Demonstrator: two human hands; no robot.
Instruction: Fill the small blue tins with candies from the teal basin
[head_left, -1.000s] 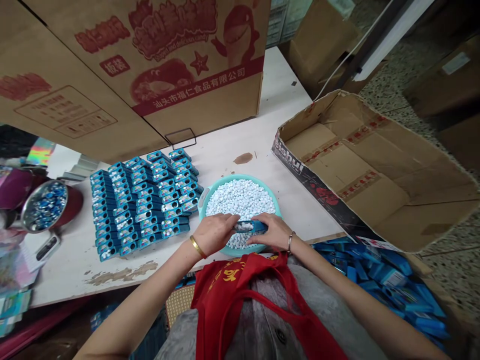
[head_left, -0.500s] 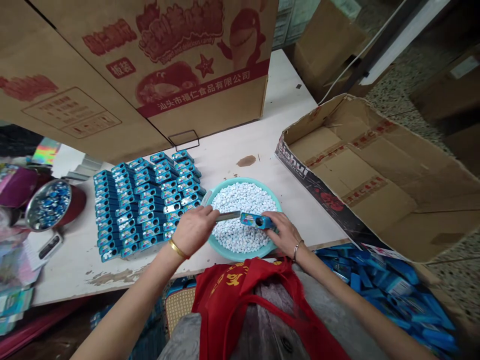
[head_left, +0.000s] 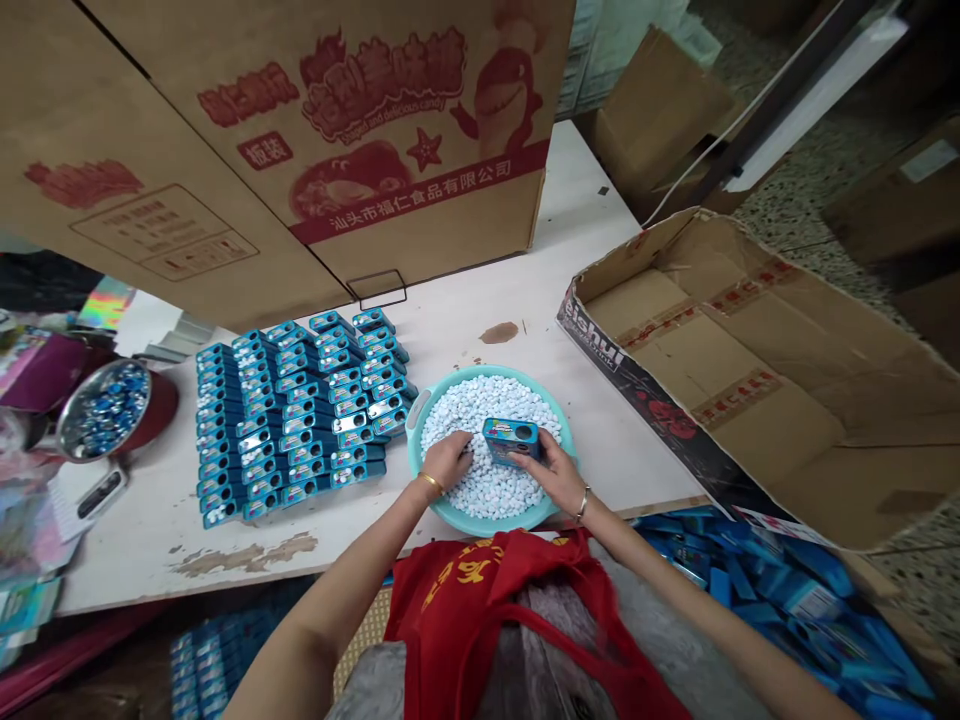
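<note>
A turquoise plastic basin point(head_left: 568, 425) full of small white candies point(head_left: 480, 395) stands in front of me on the table. My left hand point(head_left: 448, 460) is closed, with its fingertips down among the candies. The narrow metal scoop it grips is almost wholly hidden by the fingers and candies. Over the right half of the basin, my right hand point(head_left: 553, 468) holds a small blue candy box point(head_left: 511, 432) between thumb and fingers. The box's top, with a dark round hole, faces up. Rows of similar blue boxes point(head_left: 300, 420) stand upright left of the basin.
A large carton point(head_left: 420, 220) stands behind the rows and basin. On the right lies a shallow open cardboard tray point(head_left: 720, 350), with many blue boxes point(head_left: 787, 600) below it. A metal bowl point(head_left: 154, 410) of shiny wrapped pieces is at far left.
My left hand has lowered the metal scoop from beside the blue box into the candies. The right hand still holds the box, now tilted so more of its side shows.
</note>
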